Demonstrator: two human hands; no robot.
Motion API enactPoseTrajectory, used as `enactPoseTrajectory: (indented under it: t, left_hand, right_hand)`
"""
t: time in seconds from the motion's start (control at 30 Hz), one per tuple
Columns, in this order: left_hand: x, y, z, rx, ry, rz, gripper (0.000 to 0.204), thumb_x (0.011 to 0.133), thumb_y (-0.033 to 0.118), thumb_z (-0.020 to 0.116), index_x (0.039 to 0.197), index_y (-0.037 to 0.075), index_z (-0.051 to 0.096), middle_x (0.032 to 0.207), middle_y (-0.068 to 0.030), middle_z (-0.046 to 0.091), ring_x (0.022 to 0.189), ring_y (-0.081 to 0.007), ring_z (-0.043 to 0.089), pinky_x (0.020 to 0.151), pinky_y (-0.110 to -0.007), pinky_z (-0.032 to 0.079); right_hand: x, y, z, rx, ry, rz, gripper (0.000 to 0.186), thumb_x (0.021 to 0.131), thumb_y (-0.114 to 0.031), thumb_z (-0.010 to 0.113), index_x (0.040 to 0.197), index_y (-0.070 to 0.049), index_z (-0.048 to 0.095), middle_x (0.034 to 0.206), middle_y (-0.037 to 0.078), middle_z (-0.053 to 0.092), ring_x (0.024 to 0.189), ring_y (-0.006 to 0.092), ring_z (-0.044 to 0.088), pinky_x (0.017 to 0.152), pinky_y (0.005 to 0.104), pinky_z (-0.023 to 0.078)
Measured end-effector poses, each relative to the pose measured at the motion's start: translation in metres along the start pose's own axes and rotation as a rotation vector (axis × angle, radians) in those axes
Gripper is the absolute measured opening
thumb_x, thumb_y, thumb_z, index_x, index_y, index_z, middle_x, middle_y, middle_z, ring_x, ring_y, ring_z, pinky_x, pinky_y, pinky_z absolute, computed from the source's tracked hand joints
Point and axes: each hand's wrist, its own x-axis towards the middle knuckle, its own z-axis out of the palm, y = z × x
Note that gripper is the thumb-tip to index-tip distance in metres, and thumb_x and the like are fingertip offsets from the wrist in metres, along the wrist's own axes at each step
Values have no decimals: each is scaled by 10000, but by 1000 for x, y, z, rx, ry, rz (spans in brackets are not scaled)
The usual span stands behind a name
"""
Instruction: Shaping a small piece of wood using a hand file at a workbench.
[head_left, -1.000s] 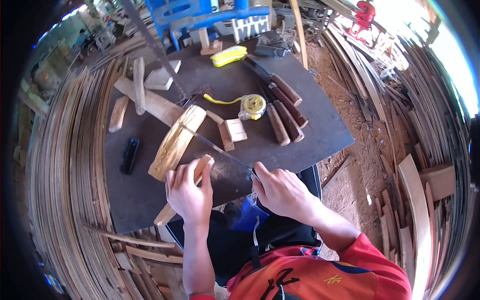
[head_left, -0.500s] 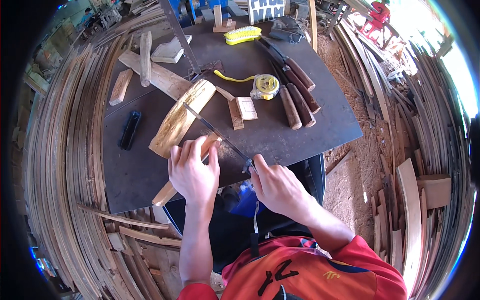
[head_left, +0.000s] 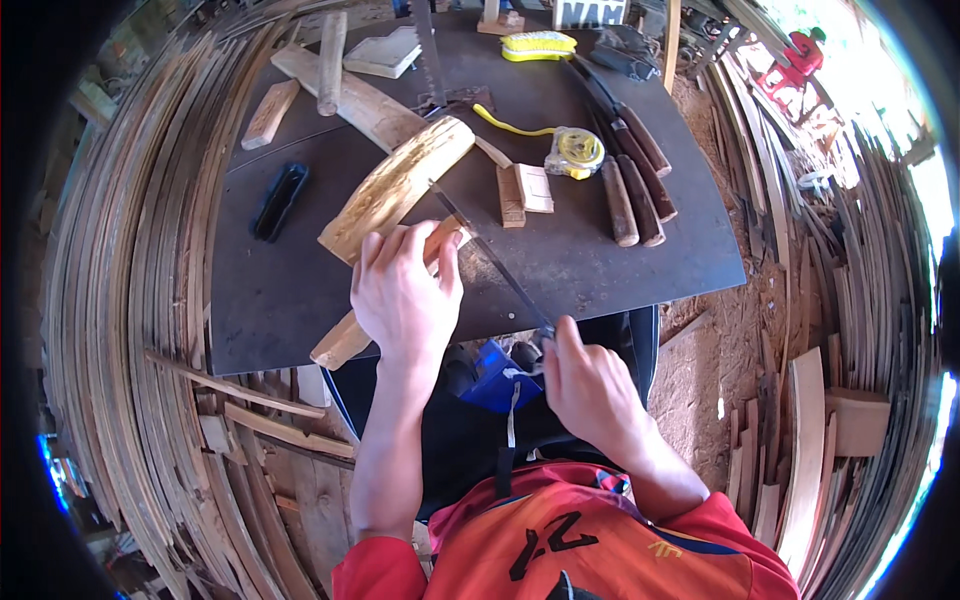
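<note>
My left hand (head_left: 405,290) grips a narrow wooden strip (head_left: 340,342) lying diagonally on the dark tabletop (head_left: 265,315), fingers curled over its upper part. My right hand (head_left: 590,385) is closed round the near end of a long, thin metal blade (head_left: 505,275), just off the table's front edge. The blade runs diagonally up past the strip's upper end, its tip by a thicker, rough, pale wood piece (head_left: 390,185). Small wood blocks (head_left: 530,190) lie right of that tip.
On the table are a yellow tape measure (head_left: 575,152), several wooden-handled tools (head_left: 640,200), a yellow brush (head_left: 537,47), a black tray (head_left: 280,200) and an upright saw blade (head_left: 425,50). Long timber (head_left: 130,250) flanks both sides. A person in red (head_left: 795,62) is at the back right.
The view has shifted, so the table sits higher in the picture. My right hand has drawn the blade back toward my body, while my left hand stays on the strip.
</note>
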Motion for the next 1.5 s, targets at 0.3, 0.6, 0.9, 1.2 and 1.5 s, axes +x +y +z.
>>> enactPoseTrajectory:
  t: [0.3, 0.6, 0.9, 1.2, 1.5]
  left_hand:
    - [-8, 3, -2, 6, -8, 119, 233, 888, 292, 869, 1043, 136, 792, 918, -10, 727, 915, -255, 664, 819, -412, 530]
    - [-6, 0, 0, 42, -7, 85, 226, 903, 325, 854, 1042, 151, 816, 933, 6, 757, 921, -239, 689, 855, -390, 567]
    - [-11, 6, -5, 92, -35, 104, 221, 901, 304, 856, 1052, 148, 814, 950, 14, 759, 923, -240, 687, 839, -397, 569]
    - [-1, -8, 0, 77, -12, 87, 254, 938, 397, 832, 1036, 163, 821, 952, 11, 778, 900, -229, 706, 836, -377, 582]
    - [-1, -10, -2, 54, -11, 89, 235, 927, 367, 845, 1028, 157, 809, 937, 13, 769, 888, -234, 699, 823, -384, 578]
  right_hand:
    - [-6, 6, -3, 21, -9, -17, 198, 1080, -155, 600, 1115, 24, 524, 585, 205, 607, 534, 426, 653, 497, 541, 512]
    - [0, -1, -1, -40, -1, -17, 182, 1067, -145, 610, 1038, 6, 513, 591, 200, 633, 535, 413, 681, 493, 520, 543]
    - [25, -7, -1, -48, 5, -37, 190, 1060, -147, 614, 1042, 17, 518, 571, 206, 628, 538, 413, 687, 490, 520, 552]
    - [-15, 8, -17, -3, -33, -21, 202, 1062, -119, 621, 1136, 43, 526, 605, 197, 607, 547, 426, 659, 491, 523, 512]
    - [-6, 12, -22, 69, 2, -47, 195, 1072, -131, 624, 1141, 37, 552, 611, 215, 588, 577, 448, 641, 550, 554, 493]
